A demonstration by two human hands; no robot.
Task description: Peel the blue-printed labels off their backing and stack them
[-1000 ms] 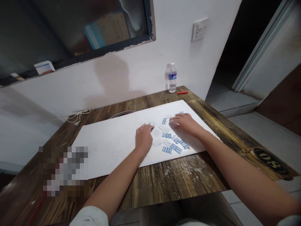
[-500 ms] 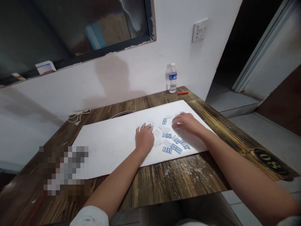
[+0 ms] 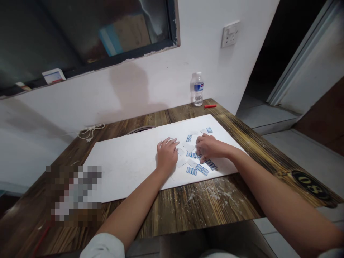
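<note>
Small paper pieces lie scattered on a white board (image 3: 126, 161); some show blue-outlined bars and others are plain white. My left hand (image 3: 167, 156) rests on the board with its fingers spread, left of the plain pieces (image 3: 190, 147). My right hand (image 3: 211, 146) is curled down among the pieces, thumb and fingers pinching at a blue-marked paper piece (image 3: 199, 157) that they partly cover. Close by lie more blue-marked pieces (image 3: 202, 169), and another marked piece (image 3: 209, 130) is beyond the right hand.
The board lies on a dark wooden table (image 3: 188, 215) with pale crumbs near its front edge. At the back stand a water bottle (image 3: 198, 89) and a red pen-like stick (image 3: 210, 106). A white cord (image 3: 90, 132) lies at the back left. A blurred patch hides something at left.
My right hand has come nearer and its fingers have curled onto a blue-marked piece, uncovering the far one. My left hand has shifted slightly, with its fingers spread wider.
</note>
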